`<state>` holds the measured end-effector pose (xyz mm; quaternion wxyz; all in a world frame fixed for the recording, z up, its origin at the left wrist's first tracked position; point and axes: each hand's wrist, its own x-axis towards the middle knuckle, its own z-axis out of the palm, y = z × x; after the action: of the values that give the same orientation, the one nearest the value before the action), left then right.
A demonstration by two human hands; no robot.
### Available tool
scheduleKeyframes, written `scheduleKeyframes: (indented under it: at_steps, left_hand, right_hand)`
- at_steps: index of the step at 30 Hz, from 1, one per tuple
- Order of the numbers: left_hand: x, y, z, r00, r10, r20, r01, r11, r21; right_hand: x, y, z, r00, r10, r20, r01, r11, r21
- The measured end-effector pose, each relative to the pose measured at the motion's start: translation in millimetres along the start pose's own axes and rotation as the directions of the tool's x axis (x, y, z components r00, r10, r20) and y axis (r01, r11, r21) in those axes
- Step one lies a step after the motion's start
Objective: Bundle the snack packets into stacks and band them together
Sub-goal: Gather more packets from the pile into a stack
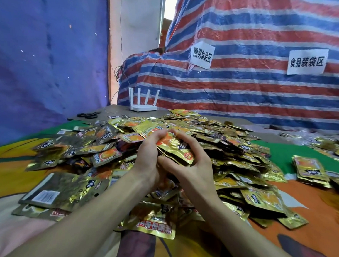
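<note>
Two bare forearms reach in from the near edge, over a gold packet with red lettering (153,225) that lies flat just below them. Nearer than the grips and off to their left sits a larger dark-gold pouch (63,190) with a white barcode panel.

The left grip (147,156) and the right grip (187,163) meet at the middle, thumbs touching. Both are curled round one small stack (176,148) of gold snack packets, held tilted just above the heap. The left fingers wrap its far-left end, and the right fingers curl over its top right. Thin pale strands of a band (170,144) cross the stack's upper face between the two grips; how far round it goes I cannot tell.

Under and all around the grips spreads a loose heap of packets (240,169), gold with orange fronts, lying on a bright printed cloth (305,219) that covers the surface. Well to the right of the grips rests a squared-up pile of packets (310,169), apart from the heap.

Beyond the heap and left of the grips lie black scissors (88,115), and just past them stands a white router (143,104) with four aerials. Behind everything hangs a red, white and blue striped tarp (252,89) bearing two paper signs (202,55) (307,61), with a blue sheet (42,56) on the far left.
</note>
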<state>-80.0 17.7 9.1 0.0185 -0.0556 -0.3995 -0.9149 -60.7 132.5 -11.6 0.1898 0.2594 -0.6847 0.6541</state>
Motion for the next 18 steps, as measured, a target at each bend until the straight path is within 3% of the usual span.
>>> scheduleKeyframes:
  at_steps: [6, 9, 13, 18]
  left_hand:
    - [-4, 6, 3, 0.997, -0.009, -0.074, 0.012, 0.999, 0.043]
    - [-6, 5, 4, 0.997, -0.021, -0.080, 0.025, 0.998, 0.054]
    - [-7, 1, -2, 0.998, 0.040, -0.040, -0.037, 0.996, 0.076]
    - [-8, -2, -1, 1.000, 0.011, 0.002, -0.011, 0.995, 0.104]
  right_hand:
    - [9, -4, -5, 0.999, -0.025, 0.034, 0.025, 1.000, -0.003]
    - [12, -5, -14, 0.996, -0.045, 0.071, 0.058, 0.978, -0.201]
    - [13, -12, -25, 0.982, -0.043, 0.186, 0.132, 0.855, -0.501]
    - [15, -20, -30, 0.953, -0.001, 0.302, 0.160, 0.851, -0.501]
